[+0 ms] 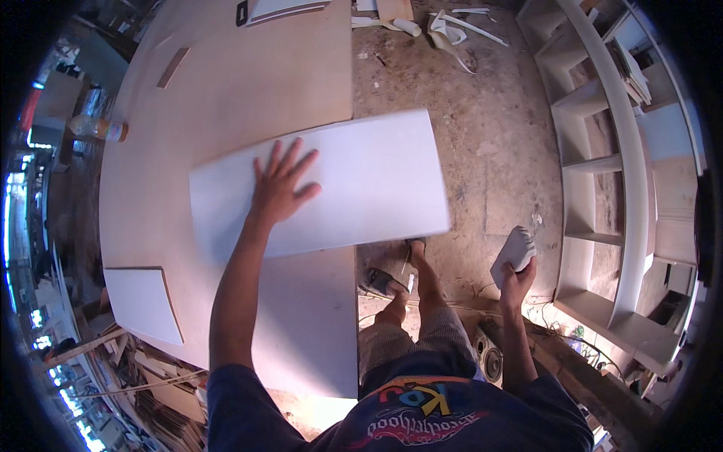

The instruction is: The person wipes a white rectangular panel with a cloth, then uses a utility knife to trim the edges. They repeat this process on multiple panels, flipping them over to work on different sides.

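Observation:
A white rectangular panel (369, 177) lies across the large workbench top, its right part jutting out past the bench edge over the floor. My left hand (282, 182) rests on the panel with its fingers spread, holding nothing. Off to the right, away from the panel, my right hand (518, 280) is closed around a pale grey block (515, 252) with a ridged upper end. What kind of block it is, I cannot make out.
The workbench (226, 83) carries a smaller white panel (143, 301) at lower left and a narrow wood strip (173, 68) farther up. A bottle (98, 128) stands by its left edge. Open shelving (591, 162) lines the right side. Scraps (452, 30) litter the far floor.

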The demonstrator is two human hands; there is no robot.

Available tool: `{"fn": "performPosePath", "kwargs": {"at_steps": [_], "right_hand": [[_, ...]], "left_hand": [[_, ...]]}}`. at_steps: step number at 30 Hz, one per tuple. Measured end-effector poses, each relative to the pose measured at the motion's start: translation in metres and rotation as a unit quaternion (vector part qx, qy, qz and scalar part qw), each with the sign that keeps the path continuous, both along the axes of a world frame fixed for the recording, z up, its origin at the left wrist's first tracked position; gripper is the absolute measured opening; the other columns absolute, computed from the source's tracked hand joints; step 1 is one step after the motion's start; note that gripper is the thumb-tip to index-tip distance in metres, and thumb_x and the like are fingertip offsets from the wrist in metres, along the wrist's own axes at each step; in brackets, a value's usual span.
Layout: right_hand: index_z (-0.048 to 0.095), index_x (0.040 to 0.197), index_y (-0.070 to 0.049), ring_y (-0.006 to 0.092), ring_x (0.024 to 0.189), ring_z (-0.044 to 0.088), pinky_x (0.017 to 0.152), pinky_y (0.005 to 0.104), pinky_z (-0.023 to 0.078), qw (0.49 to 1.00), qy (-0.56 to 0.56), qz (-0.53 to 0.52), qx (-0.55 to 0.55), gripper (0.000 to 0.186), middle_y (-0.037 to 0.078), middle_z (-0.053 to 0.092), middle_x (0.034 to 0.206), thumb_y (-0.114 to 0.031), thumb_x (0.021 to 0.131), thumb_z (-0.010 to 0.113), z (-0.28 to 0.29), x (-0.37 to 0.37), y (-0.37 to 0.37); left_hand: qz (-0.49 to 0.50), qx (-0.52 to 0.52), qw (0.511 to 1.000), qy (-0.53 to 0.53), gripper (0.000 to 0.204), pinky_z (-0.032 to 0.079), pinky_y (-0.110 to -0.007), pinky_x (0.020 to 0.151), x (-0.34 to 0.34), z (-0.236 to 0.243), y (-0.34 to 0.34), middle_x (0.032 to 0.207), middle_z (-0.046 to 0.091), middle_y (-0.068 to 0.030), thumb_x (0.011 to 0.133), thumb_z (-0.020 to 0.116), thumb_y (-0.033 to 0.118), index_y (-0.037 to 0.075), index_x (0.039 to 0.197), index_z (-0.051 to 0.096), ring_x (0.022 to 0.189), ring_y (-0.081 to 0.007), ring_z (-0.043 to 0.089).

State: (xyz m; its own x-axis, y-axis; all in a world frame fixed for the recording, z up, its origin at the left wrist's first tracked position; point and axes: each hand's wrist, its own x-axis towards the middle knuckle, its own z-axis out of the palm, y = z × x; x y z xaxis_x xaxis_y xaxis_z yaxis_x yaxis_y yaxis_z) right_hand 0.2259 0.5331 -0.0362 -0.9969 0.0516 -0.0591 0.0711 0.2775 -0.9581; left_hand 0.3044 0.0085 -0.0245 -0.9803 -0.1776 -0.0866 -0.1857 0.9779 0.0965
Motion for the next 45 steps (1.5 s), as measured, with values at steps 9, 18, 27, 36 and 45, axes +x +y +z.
{"fn": "performPosePath", "kwargs": {"at_steps": [9,18,27,36,45], "right_hand": [[0.064,0.101,-0.003,0.0358,0.096,0.06,0.085,0.0417,0.048,0.952,0.17,0.205,0.148,0.041,0.015,0.061,0.1,0.004,0.061,0.074,0.032,0.001,-0.122],[0.069,0.117,-0.021,0.0303,0.109,0.053,0.083,0.0503,0.041,0.849,0.287,0.261,0.357,0.056,0.004,0.059,0.115,-0.013,0.063,0.079,0.0,-0.03,-0.194],[0.065,0.1,-0.008,0.0383,0.099,0.055,0.088,0.0476,0.045,0.952,0.2,0.176,0.154,0.039,0.012,0.061,0.103,-0.009,0.064,0.079,-0.004,-0.15,-0.228],[0.059,0.099,-0.005,0.0371,0.103,0.058,0.087,0.0443,0.045,0.97,0.144,0.18,0.079,0.038,0.015,0.062,0.106,-0.003,0.066,0.078,-0.007,-0.076,-0.211],[0.059,0.102,-0.006,0.034,0.092,0.058,0.082,0.0438,0.047,0.953,0.188,0.222,0.087,0.039,0.014,0.059,0.101,-0.001,0.067,0.077,-0.02,0.004,-0.162]], "left_hand": [[0.261,-0.041,0.964,0.009,0.074,0.009,-0.082,0.11,-0.069,-0.015,0.0,0.171,0.014,0.0032,0.093,0.043,0.077,0.046,0.158,0.028,0.156,-0.0372,0.01],[0.324,-0.055,0.945,-0.002,0.075,0.014,-0.084,0.107,-0.092,-0.019,-0.004,0.171,0.012,0.0025,0.095,0.04,0.075,0.042,0.16,0.024,0.156,-0.0387,0.009],[0.306,-0.065,0.95,0.006,0.072,0.015,-0.085,0.105,-0.095,-0.019,-0.005,0.171,0.013,0.0013,0.096,0.039,0.073,0.043,0.159,0.025,0.156,-0.0405,0.011],[0.309,-0.075,0.948,0.016,0.072,0.015,-0.085,0.106,-0.089,-0.021,-0.01,0.171,0.015,0.0011,0.096,0.037,0.075,0.043,0.159,0.025,0.155,-0.04,0.012],[0.301,-0.062,0.951,0.038,0.075,0.013,-0.084,0.108,-0.092,-0.027,-0.007,0.171,0.015,0.0022,0.094,0.034,0.079,0.043,0.159,0.024,0.156,-0.0389,0.011]]}}
